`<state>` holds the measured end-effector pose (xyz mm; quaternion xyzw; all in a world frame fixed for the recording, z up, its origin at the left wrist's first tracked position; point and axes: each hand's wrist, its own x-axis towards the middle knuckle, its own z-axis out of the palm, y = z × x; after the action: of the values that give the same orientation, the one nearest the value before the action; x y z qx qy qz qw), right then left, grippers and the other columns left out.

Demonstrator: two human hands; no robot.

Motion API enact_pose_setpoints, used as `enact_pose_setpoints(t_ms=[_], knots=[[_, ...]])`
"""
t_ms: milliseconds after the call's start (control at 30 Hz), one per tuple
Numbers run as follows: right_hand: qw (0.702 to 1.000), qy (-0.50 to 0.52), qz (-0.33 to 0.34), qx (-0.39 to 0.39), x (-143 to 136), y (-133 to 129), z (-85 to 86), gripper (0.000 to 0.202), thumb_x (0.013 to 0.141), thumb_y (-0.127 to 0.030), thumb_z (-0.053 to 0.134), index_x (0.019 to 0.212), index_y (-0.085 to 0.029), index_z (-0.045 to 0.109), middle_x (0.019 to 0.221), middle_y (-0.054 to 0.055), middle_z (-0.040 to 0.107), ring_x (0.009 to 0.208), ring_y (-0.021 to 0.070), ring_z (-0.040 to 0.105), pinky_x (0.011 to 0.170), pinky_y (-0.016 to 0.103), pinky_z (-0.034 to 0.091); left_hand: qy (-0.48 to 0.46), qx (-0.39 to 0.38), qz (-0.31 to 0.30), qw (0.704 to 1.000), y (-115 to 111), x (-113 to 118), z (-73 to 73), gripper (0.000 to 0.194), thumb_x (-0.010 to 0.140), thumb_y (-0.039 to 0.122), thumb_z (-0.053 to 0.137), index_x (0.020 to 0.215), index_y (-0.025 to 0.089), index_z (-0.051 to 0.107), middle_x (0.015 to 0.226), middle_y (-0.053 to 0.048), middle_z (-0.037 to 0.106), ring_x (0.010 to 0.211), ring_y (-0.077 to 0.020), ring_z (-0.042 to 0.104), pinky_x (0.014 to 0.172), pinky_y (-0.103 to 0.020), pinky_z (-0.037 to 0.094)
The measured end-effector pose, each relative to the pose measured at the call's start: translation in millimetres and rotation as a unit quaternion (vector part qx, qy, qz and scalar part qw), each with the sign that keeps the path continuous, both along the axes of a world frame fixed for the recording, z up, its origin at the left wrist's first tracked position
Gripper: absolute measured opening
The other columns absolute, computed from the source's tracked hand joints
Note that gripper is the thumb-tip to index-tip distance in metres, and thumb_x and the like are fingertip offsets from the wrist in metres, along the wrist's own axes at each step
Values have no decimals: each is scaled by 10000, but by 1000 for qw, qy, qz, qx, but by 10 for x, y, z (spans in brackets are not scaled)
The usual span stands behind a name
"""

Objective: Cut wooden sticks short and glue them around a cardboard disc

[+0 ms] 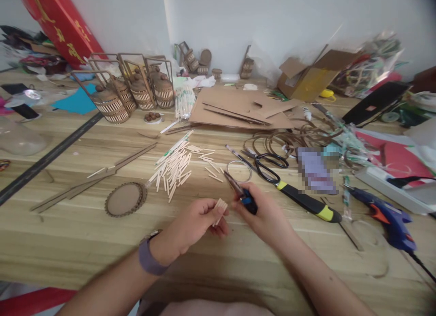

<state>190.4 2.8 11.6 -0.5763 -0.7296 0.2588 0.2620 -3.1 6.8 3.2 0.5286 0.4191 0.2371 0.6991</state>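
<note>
A small bundle of short pale wooden sticks (pixel 220 209) is pinched between the thumb and fingers of my left hand (pixel 204 218). My right hand (pixel 260 211) is wrapped round a cutting tool (pixel 248 201) with a dark and blue handle; its metal jaws point up and left, apart from the bundle. Beyond my left hand lies a loose pile of pale sticks (pixel 175 166). A round cardboard disc with a ridged edge (pixel 124 199) rests left of the pile. Just past the tool's tip is a thin ring (pixel 250 171).
Black scissors (pixel 269 166), a black-and-yellow handled tool (pixel 306 201) and a blue glue gun (pixel 384 216) lie to the right. Small lidded baskets with tall handles (pixel 111 106) stand at the back left. Cardboard sheets (pixel 235 97) and a box (pixel 309 79) are behind.
</note>
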Motion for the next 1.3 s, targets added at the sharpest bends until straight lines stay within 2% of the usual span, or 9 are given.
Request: enact_pose_setpoints(t_ms=[100,233,400,500,733,867,1067,1233,1300], knots=[[992,-114,-57,22,64,61,-41,168,862,-298,544,993,-193,559,863,70,690,774,226,640,668,300,434,138,167,39,975,55,-85,79,459,959,549,406,726,184,558,703,-28,668,667,-166,621,658,-283,460],[968,-241,-61,-39,39,79,-45,200,869,-249,548,1050,-170,578,933,110,719,842,255,661,672,298,398,349,329,121,869,140,-211,126,348,996,366,352,769,207,563,717,-20,674,665,-188,618,653,-303,440],[946,-305,-59,-96,-29,80,3,193,904,-185,496,1079,-140,563,972,140,734,866,259,685,629,293,350,396,515,168,742,208,-266,41,292,997,245,371,1103,157,628,1150,-128,674,1113,-280,577,986,-442,438],[940,-321,-58,-99,-28,75,-6,142,916,-185,479,1018,-136,566,939,153,734,829,268,693,591,299,320,393,559,181,707,188,-238,20,303,1001,230,392,1206,173,607,1272,-136,594,1217,-300,486,1044,-503,393],[942,-324,-47,-76,-9,32,-17,119,922,-196,489,1006,-145,557,975,154,726,886,281,685,643,309,362,372,555,164,726,62,-158,30,283,1000,220,420,1141,174,661,864,-62,560,856,-226,504,809,-386,451],[939,-332,-47,-73,-22,32,-3,90,895,-170,531,978,-158,562,960,152,726,891,293,686,620,307,366,343,550,124,752,-5,-95,6,277,1001,210,417,1112,145,663,837,-58,548,816,-217,505,748,-357,446],[935,-339,-55,-87,-54,19,0,81,901,-144,510,952,-147,574,902,152,736,806,288,708,566,306,359,313,518,2,796,-155,48,-14,239,986,158,429,993,137,667,874,-65,567,829,-210,540,734,-335,463],[932,-347,-64,-78,-53,-17,-5,106,889,-125,514,964,-137,588,899,171,726,814,287,703,604,306,403,306,454,-7,837,-206,78,-29,229,981,164,429,940,150,655,935,-77,572,849,-214,556,750,-344,468],[948,-304,-64,-71,-15,-21,29,102,868,-129,527,953,-150,580,879,146,722,791,261,692,615,298,423,286,439,-8,852,-202,75,-18,235,983,171,422,947,157,654,961,-84,600,889,-225,567,796,-355,462]])
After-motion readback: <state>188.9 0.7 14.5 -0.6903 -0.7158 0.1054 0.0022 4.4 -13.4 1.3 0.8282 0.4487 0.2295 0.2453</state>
